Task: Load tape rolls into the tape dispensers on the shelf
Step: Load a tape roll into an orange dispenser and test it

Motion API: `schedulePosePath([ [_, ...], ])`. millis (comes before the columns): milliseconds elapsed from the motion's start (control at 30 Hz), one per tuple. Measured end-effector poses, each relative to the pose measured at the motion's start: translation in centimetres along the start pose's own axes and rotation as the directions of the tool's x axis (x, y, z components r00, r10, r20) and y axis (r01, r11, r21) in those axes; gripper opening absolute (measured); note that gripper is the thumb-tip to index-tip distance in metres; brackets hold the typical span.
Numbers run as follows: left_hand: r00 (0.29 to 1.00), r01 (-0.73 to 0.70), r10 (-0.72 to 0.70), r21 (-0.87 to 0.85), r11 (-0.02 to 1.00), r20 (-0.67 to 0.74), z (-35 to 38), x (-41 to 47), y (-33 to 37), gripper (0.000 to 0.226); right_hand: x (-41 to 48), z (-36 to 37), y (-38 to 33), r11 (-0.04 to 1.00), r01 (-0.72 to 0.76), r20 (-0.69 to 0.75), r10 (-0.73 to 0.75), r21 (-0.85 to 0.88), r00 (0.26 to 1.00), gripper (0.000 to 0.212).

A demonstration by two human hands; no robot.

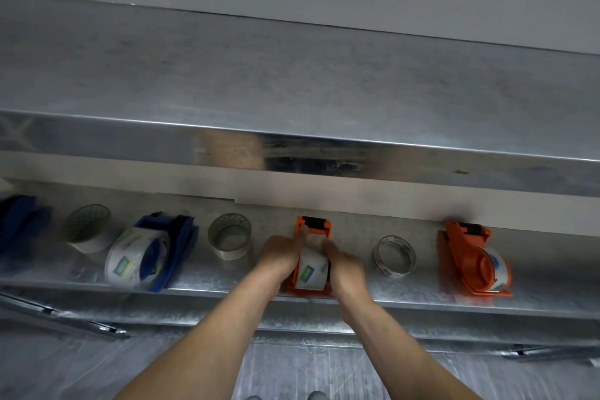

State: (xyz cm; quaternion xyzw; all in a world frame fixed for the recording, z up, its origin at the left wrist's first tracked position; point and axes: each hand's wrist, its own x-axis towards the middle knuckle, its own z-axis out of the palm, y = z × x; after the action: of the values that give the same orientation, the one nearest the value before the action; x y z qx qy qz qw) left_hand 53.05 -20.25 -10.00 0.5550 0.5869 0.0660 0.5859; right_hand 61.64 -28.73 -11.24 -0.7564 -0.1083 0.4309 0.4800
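head view, left to right along my metal shelf (406, 297): a blurred blue dispenser (19, 224) at the left edge, a loose tape roll (87, 227), a loaded blue dispenser (162, 250), a clear roll (230, 235). at the middle my left hand (281, 253) and right hand (344, 265) clasp the orange dispenser (313, 227) and its tape roll (311, 269) at the front edge. beyond lie a thin roll (394, 256) and a loaded orange dispenser (470, 256).
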Motion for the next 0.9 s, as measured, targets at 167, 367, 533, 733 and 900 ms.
schedulePosePath([
  [167, 0.975, -0.087, 0.103, -0.088, 0.992, 0.198, -0.7, -0.5, -0.8, 0.022, 0.7, 0.5, -0.1, 0.999, -0.033, 0.025, 0.032, 0.025, 0.999, 0.046],
  [367, 0.973, -0.156, 0.160, -0.032, 0.987, 0.169, -0.7, -0.3, -0.6, 0.009, 0.2, -0.6, 0.2, 0.995, 0.058, 0.187, -0.072, 0.079, 0.980, 0.030],
  [533, 0.981, -0.129, 0.135, -0.051, 0.990, 0.136, -0.5, -0.1, -0.8, 0.027, 0.3, -1.0, 0.4, 0.987, 0.087, 0.239, -0.118, 0.139, 0.964, 0.026],
  [733, 0.996, -0.077, 0.077, -0.014, 0.997, 0.035, 0.2, 0.1, -0.3, 0.046, 0.4, -0.7, 0.5, 0.992, 0.106, 0.255, -0.120, 0.067, 0.960, 0.029],
  [900, 0.998, -0.062, 0.062, 0.006, 0.998, 0.005, 0.5, 0.2, 0.0, 0.059, 0.7, -0.2, 0.5, 0.995, 0.104, 0.203, -0.100, -0.006, 0.974, 0.041],
])
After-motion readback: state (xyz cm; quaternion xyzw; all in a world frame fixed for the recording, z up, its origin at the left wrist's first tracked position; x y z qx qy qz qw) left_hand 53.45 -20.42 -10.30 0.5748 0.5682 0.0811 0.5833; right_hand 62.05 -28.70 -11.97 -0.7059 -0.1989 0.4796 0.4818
